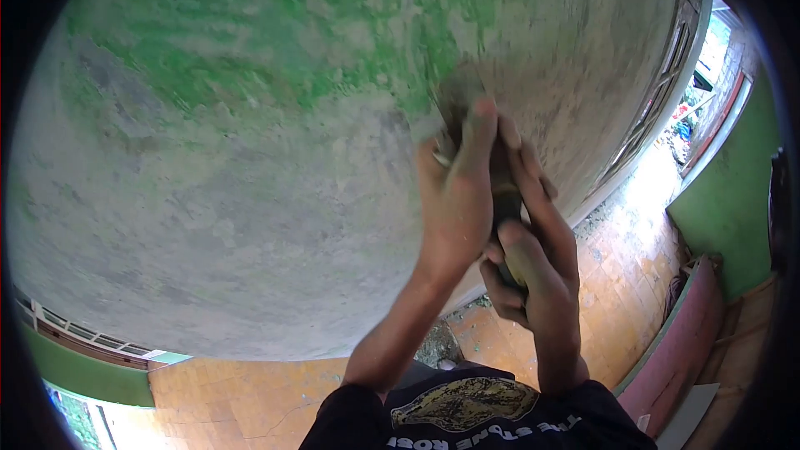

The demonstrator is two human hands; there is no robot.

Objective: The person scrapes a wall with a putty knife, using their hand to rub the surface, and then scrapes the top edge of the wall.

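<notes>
A dark hand-held tool (505, 202) points up at a wall (292, 200) with patchy green paint over grey plaster. Around the tool's upper part, near its head, my left hand (460, 192) is closed. Lower down, my right hand (537, 271) wraps its fingers round the tool's dark body. The tool's blurred round head (461, 87) is at the wall surface, by the lower edge of the green paint; whether it touches cannot be made out. My fingers hide much of the tool.
Orange floor tiles (242, 392) lie below the wall. At the right are a barred window (654, 100), a bright opening, a green wall (733, 192) and a leaning pink panel (679, 350). Another green wall section (83, 371) stands at lower left.
</notes>
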